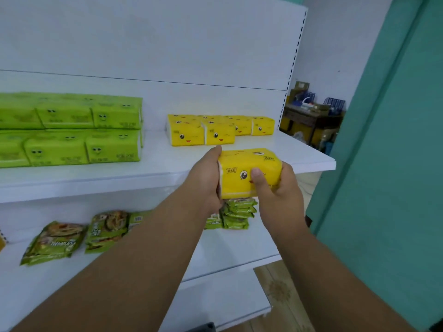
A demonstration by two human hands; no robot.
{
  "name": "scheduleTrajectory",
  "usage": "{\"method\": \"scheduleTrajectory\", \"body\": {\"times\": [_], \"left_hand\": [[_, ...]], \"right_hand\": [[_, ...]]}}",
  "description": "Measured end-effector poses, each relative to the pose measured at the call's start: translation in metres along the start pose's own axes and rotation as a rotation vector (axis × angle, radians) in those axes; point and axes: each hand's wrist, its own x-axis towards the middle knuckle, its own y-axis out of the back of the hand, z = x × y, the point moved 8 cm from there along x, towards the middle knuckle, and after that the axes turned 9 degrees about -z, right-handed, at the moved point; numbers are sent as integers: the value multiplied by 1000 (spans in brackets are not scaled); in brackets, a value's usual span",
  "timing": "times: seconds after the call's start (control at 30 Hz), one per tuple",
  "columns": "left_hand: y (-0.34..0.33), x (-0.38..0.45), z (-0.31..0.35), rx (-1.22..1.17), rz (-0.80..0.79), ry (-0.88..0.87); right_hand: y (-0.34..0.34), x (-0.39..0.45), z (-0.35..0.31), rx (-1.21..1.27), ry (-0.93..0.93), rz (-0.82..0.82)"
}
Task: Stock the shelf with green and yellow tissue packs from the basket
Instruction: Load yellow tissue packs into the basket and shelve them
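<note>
Your left hand [207,178] and right hand [279,188] grip one yellow tissue pack [249,173] between them: the left clasps its left end, the right cups its right end with the thumb pressed across the printed face. You hold that pack in the air just in front of the near edge of the white shelf [155,168], to the right of middle. It is a soft, glossy plastic-wrapped brick with a cartoon eye and rounded corners.

On the shelf beyond it, a row of yellow packs [215,130] of the same kind sits against the white back panel [167,56], and the two left ones stand a little nearer than the two right ones. Far to the left, green tissue packs [72,130] are stacked two high, and their glossy wrap is printed with faces. Bare shelf lies between the green stack and the yellow row, and between the yellow row and the near edge.

Below, a lower shelf [227,250] carries flat, crinkled green snack packets [55,243] and a small pile of green packets [237,214] under your hands. At the right a teal wall [395,164] stands close beside the shelf end. The basket is out of view.
</note>
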Motion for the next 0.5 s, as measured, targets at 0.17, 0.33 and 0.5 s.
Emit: {"method": "scheduleTrajectory", "body": {"times": [0.17,0.33,0.5], "left_hand": [[-2,38,17,-15,14,-80],[-5,89,37,-4,82,-180],[-21,146,52,13,104,-220]], "right_hand": [[-5,43,16,32,4,-10],[-8,101,38,50,42,-19],[-2,171,64,12,58,-65]]}}
